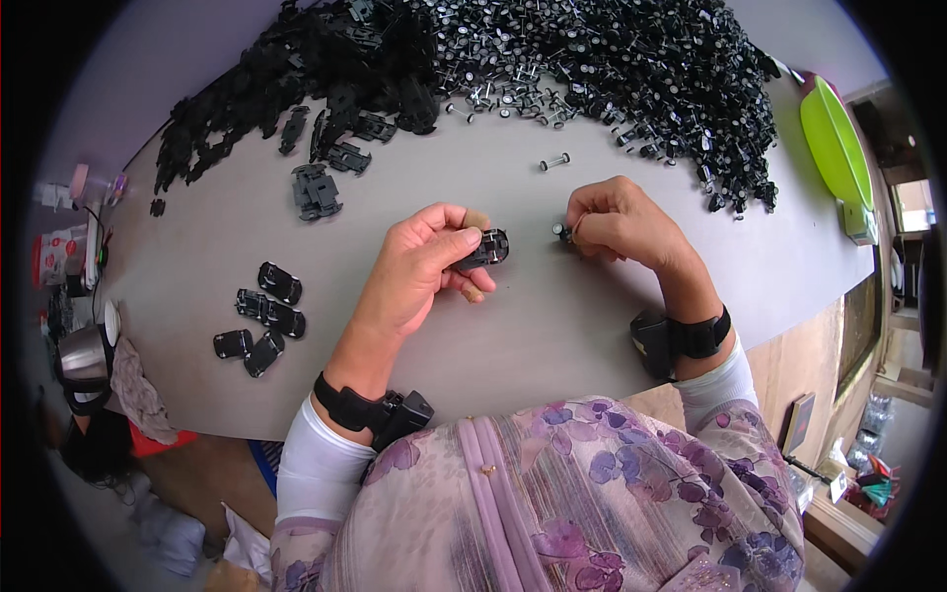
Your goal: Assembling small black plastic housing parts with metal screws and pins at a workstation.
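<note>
My left hand grips a black toy car chassis between thumb and fingers, over the middle of the table. Small tan coverings show on some of its fingertips. To the right, my right hand is closed in a pinch just above the tabletop. A small wheel axle pokes out at its fingertips, partly hidden by them. Beyond and between the hands lies a single wheel axle. Several black toy cars sit grouped on the table left of my left forearm.
A heap of black plastic chassis parts spreads across the far left. Beside it, a large pile of wheel axles covers the far right. A green basin stands at the right edge. A metal kettle and a crumpled cloth are at left.
</note>
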{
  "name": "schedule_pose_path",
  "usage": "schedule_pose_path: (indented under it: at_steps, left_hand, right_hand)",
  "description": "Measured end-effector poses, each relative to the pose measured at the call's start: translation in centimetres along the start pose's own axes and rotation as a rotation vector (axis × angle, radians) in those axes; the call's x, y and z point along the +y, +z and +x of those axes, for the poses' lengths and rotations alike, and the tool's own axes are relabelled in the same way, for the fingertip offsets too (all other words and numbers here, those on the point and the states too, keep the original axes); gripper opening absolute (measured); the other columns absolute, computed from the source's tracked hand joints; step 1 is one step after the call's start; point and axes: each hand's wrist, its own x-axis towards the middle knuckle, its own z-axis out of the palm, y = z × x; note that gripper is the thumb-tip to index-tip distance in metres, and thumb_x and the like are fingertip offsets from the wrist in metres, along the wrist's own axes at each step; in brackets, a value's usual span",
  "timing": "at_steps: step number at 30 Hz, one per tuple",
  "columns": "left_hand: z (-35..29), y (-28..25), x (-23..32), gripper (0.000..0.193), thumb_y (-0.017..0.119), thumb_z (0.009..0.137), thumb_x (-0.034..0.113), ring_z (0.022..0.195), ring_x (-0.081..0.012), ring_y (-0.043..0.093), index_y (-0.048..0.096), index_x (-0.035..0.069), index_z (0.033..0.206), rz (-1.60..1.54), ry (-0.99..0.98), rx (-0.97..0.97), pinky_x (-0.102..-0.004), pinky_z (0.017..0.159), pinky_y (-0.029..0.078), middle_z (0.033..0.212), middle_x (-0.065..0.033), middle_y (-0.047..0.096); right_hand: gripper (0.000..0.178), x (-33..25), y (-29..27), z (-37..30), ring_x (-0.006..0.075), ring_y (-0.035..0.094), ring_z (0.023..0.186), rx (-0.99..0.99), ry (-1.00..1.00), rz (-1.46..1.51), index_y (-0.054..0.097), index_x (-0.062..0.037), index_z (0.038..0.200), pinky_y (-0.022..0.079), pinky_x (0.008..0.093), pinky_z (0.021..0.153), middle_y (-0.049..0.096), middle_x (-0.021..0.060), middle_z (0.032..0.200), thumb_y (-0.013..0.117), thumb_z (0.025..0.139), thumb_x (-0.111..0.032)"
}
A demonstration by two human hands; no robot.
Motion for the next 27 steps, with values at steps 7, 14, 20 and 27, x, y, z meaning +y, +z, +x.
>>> schedule_pose_path:
  at_steps: [7,14,20,27]
  left_hand:
    - [-0.3,0.0,0.4,0.028,0.059,0.094,0.021,0.064,-0.0191,0.067,0.058,-0.004,0.106,0.016,-0.019,0.018,-0.0271,0.054,0.057,0.089,-0.0113,0.064]
    - [-0.1,0.1,0.4,0.039,0.049,0.1,0.027,0.077,-0.0268,0.07,0.056,-0.008,0.115,-0.058,-0.058,-0.047,-0.0316,0.066,0.058,0.099,-0.0179,0.065]
    - [-0.2,-0.2,0.2,0.035,0.048,0.1,0.025,0.09,-0.0297,0.069,0.057,-0.008,0.11,-0.288,-0.117,-0.144,-0.0352,0.075,0.058,0.101,-0.0182,0.065]
    - [-0.2,-1.4,-1.3,0.028,0.046,0.1,0.02,0.095,-0.0328,0.068,0.057,-0.005,0.108,-0.321,-0.101,-0.22,-0.0407,0.08,0.058,0.107,-0.0203,0.065]
  right_hand:
    - [0.021,1.2,-0.4,0.2,0.0177,0.052,0.054,0.379,-0.193,-0.369,0.064,0.0008,0.079,0.042,0.0318,0.054,0.057,0.0101,0.057,0.063,0.078,-0.02]
    - [0.017,1.6,1.6,0.5,0.0254,0.058,0.066,0.324,-0.625,-0.497,0.06,0.0009,0.086,0.048,0.0369,0.062,0.056,0.0124,0.086,0.06,0.069,0.004]
    - [0.016,-1.0,5.2,-0.6,0.0278,0.061,0.068,0.281,-0.868,-0.233,0.059,0.0005,0.083,0.049,0.0351,0.059,0.056,0.0108,0.085,0.058,0.07,0.009]
    - [0.017,-0.9,6.9,-0.5,0.0295,0.059,0.064,0.345,-0.907,-0.34,0.062,0.0003,0.084,0.049,0.0376,0.057,0.054,0.0115,0.084,0.061,0.068,0.008]
